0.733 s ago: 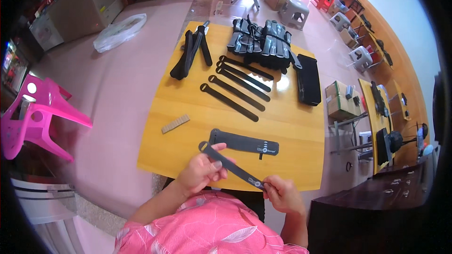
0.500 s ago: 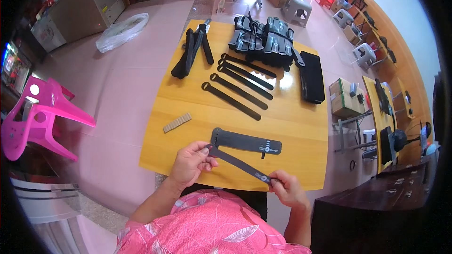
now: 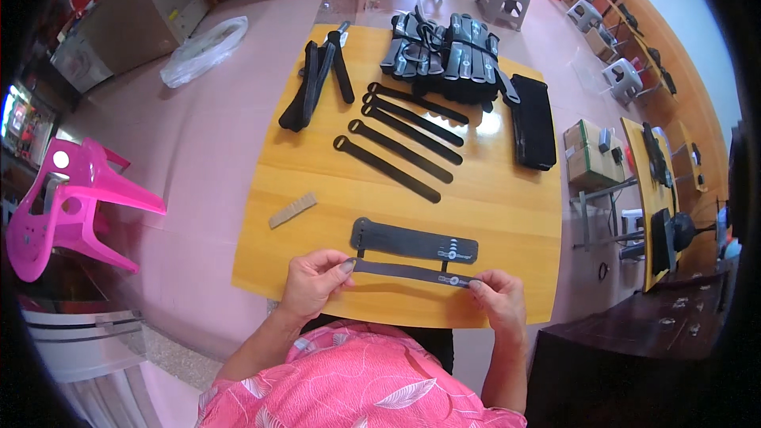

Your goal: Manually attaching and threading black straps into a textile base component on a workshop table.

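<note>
Between my two hands a dark grey strap [image 3: 404,270] with a pale printed mark is stretched level above the near part of the table. My left hand [image 3: 315,279] pinches its left end, and my right hand [image 3: 498,299] pinches the right end. Just beyond it lies a flat stack of similar grey straps [image 3: 408,239], with two thin dark bands sticking out toward me. Farther off, several black straps with ring-shaped ends [image 3: 387,168] are laid side by side at a slant. A small ridged tan strip [image 3: 292,211] lies to the left, beyond my left hand.
Bundled grey straps [image 3: 444,47] are heaped at the table's far side. A black stack [image 3: 533,121] stands at the far right, folded black straps [image 3: 311,87] at the far left. A pink stool [image 3: 75,210] is on the floor left of the wooden table [image 3: 269,257].
My right hand has moved up and to the right, and my left hand slightly down. The strap has swung from slanting to nearly level, parallel to the grey stack.
</note>
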Available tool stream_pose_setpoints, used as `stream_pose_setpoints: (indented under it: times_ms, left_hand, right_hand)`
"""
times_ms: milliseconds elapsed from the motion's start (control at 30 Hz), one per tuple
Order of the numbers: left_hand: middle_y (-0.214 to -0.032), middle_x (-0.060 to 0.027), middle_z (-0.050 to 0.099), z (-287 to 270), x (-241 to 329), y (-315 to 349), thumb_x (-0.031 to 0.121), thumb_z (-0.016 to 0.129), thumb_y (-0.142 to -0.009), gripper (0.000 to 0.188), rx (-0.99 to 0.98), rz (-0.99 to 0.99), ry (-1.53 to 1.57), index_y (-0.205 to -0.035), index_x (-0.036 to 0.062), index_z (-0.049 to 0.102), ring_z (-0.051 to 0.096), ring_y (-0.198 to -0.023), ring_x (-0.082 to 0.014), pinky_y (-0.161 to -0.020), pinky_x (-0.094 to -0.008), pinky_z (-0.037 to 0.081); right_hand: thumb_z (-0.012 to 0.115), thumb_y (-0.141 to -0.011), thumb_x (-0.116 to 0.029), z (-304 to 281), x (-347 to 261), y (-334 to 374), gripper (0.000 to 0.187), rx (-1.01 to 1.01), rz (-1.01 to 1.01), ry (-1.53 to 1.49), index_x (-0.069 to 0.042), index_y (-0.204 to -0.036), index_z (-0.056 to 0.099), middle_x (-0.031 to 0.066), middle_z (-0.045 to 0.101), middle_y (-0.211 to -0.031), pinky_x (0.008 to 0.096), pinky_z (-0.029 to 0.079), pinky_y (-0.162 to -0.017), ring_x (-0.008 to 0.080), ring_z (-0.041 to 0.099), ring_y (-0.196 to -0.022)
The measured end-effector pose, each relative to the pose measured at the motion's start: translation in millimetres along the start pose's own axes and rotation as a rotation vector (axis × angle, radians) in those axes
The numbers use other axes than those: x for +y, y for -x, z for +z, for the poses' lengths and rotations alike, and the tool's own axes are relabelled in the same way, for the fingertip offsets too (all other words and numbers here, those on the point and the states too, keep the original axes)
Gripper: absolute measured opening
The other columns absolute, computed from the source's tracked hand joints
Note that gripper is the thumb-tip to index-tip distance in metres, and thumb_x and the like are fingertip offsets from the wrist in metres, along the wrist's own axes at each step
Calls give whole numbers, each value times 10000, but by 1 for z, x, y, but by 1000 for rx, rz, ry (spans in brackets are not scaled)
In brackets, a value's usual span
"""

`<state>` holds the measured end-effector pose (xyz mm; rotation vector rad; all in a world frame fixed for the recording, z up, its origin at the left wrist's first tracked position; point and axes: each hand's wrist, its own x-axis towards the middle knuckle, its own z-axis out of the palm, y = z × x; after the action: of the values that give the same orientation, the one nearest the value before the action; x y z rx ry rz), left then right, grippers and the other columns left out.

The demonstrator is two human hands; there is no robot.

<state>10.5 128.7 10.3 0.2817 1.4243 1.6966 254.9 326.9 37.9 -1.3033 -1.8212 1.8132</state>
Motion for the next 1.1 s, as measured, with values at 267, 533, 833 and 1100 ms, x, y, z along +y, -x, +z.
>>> stream_pose_setpoints:
  times_ms: [267,533,833,1100]
  left_hand:
    - [-702,-10,635,11,-4,-12,69,670,-879,90,116,115,-302,-876,-20,674,568,-598,-62,-533,-202,441]
    - [-620,-95,603,10,-8,-25,92,681,-821,131,213,255,-770,-767,-20,644,564,-555,-126,-523,-288,444]
    - [-623,-134,610,12,-5,-33,131,672,-822,155,244,169,-838,-768,-11,647,604,-557,-201,-530,-329,454]
    - [-650,-153,628,16,-2,-34,155,680,-816,162,251,169,-898,-759,6,653,625,-566,-275,-528,-373,465]
  right_hand:
    - [626,-890,-95,-2,9,-16,147,100,-45,-63,41,-901,679,-22,614,-704,215,404,-546,46,523,-628]
    - [656,-847,-135,6,8,-29,190,214,-12,231,50,-815,691,71,636,-602,274,448,-520,89,569,-558]
    - [652,-835,-152,6,13,-39,183,228,-76,383,26,-822,693,189,614,-615,328,470,-542,204,618,-541]
    - [636,-839,-109,9,5,-41,174,221,-69,394,53,-786,673,87,590,-587,290,420,-514,108,539,-545]
